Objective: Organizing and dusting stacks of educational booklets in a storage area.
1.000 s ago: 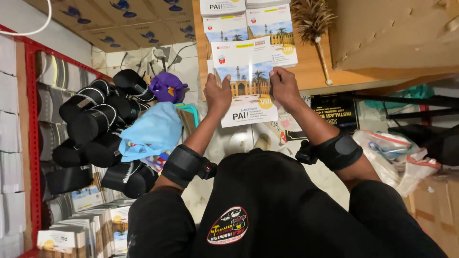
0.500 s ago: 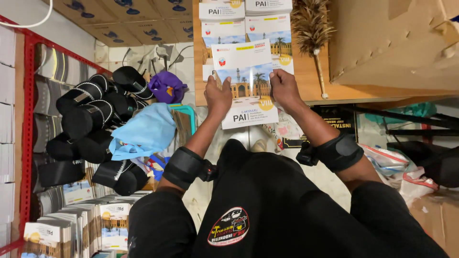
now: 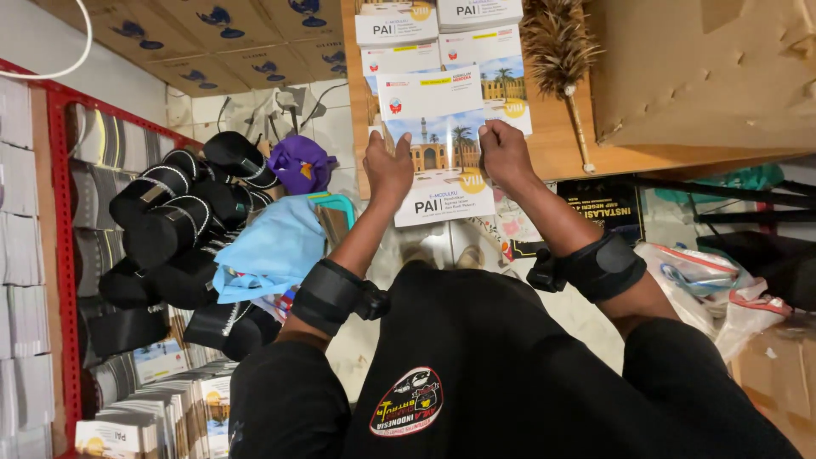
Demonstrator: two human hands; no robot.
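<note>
Both hands, left hand [image 3: 388,167] and right hand [image 3: 503,155], are grasping a shrink-wrapped booklet [image 3: 439,144] by its sides, more booklets [image 3: 438,30] lying on the table [image 3: 561,144] just beyond them.

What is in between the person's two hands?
In the head view, a glossy book with a building and palm trees on its cover lies between the left hand and right hand.

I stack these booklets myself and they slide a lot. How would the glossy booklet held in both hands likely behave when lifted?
The booklet is thin, so it probably flexes unless supported; the left hand and right hand grip opposite edges. A bright glare streak suggests a slick cover, apt to slide off the similar booklets beneath. It likely feels light.
</note>
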